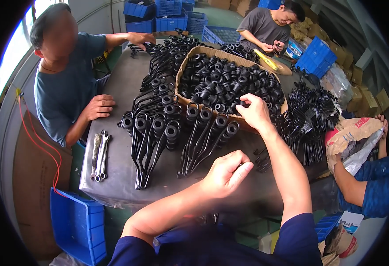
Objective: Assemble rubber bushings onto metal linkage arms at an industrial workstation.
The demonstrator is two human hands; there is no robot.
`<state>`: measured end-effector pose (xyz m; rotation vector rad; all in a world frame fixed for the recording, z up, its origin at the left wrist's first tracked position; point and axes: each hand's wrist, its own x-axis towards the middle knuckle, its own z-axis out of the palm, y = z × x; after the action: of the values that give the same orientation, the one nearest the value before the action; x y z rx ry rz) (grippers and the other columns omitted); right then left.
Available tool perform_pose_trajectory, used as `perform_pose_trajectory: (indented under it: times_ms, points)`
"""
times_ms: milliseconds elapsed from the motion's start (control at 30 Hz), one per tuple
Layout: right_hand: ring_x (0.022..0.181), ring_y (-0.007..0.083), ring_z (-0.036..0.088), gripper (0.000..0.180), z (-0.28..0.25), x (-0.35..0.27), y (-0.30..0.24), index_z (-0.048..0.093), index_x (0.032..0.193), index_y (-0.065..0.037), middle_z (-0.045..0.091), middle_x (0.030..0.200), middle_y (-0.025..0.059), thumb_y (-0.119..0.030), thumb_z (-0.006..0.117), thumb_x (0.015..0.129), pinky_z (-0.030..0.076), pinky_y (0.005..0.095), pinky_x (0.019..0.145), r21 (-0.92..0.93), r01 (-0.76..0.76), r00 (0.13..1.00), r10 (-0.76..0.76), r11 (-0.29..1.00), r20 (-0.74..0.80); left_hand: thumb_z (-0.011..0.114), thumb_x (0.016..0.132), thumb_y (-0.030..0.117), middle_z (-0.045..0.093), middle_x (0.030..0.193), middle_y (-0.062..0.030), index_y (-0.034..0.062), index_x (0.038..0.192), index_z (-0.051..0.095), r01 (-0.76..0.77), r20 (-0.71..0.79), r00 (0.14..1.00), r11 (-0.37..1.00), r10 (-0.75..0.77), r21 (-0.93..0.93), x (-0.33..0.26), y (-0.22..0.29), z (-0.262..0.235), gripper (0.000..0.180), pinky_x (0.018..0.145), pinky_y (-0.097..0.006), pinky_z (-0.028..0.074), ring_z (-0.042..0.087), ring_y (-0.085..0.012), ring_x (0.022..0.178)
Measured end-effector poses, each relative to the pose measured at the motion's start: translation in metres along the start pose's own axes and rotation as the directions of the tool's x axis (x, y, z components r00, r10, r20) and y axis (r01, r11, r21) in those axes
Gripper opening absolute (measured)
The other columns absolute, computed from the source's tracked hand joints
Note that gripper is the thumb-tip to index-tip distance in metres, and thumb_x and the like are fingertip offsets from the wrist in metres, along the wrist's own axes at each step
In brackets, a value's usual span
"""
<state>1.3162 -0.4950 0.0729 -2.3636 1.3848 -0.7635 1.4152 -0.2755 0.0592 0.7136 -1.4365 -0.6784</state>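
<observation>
My right hand (255, 112) is at the near edge of a cardboard box (230, 116), its thumb and fingers closed around a black rubber bushing (244, 104). The box is heaped with similar black ribbed bushings (216, 80). Nearer to me, above the table's front, my left hand (227, 174) is curled into a fist; whatever it holds is hidden. Left of it lie black bent metal rods with bushings on their looped ends, in one fanned group (148, 142) and another (207, 137).
More rods (161, 62) lie along the box's left, and a dense pile of rods (307, 117) lies right. Wrenches (100, 157) rest at the left edge of the dark table (114, 190). Co-workers stand left, at the back and right, one with a paper sack (352, 133). A blue crate (77, 226) sits lower left.
</observation>
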Motion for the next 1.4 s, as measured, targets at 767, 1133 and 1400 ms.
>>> perform_pose_trajectory:
  times_ms: [767, 1133, 1400]
  points:
    - [0.098, 0.0305, 0.069, 0.018, -0.057, -0.138, 0.023, 0.058, 0.117, -0.008, 0.064, 0.121, 0.0169, -0.018, 0.052, 0.103, 0.058, 0.0409, 0.087, 0.958, -0.277, 0.961, -0.029, -0.079, 0.275, 0.046, 0.105, 0.014, 0.054, 0.088, -0.0025, 0.0041, 0.099, 0.051, 0.099, -0.552, 0.818, 0.985, -0.163, -0.144, 0.011, -0.002, 0.03, 0.013, 0.071, -0.021, 0.042, 0.048, -0.0061, 0.078]
    - [0.095, 0.0229, 0.068, 0.006, -0.025, -0.198, 0.036, 0.057, 0.1, -0.004, 0.061, 0.121, 0.018, -0.007, 0.06, 0.097, 0.058, 0.0376, 0.087, 0.946, -0.279, 0.96, 0.076, 0.163, 0.27, 0.07, 0.075, -0.014, 0.059, 0.107, -0.0169, -0.0051, 0.115, 0.048, 0.004, -0.019, 1.0, 0.892, 0.005, 0.453, -0.053, 0.02, -0.015, 0.046, 0.095, -0.039, 0.048, 0.06, -0.0297, 0.105]
    - [0.12, 0.0195, 0.057, 0.054, 0.001, -0.234, 0.006, 0.053, 0.131, 0.0, 0.047, 0.144, 0.015, 0.016, 0.062, 0.08, 0.047, 0.0318, 0.101, 0.824, -0.043, 0.996, -0.045, 0.565, 0.083, 0.082, 0.067, -0.007, 0.062, 0.088, -0.012, 0.0021, 0.097, 0.055, -0.132, 0.0, 0.988, 0.83, 0.157, 0.542, -0.067, 0.025, -0.005, 0.042, 0.088, -0.046, 0.055, 0.064, -0.0311, 0.091]
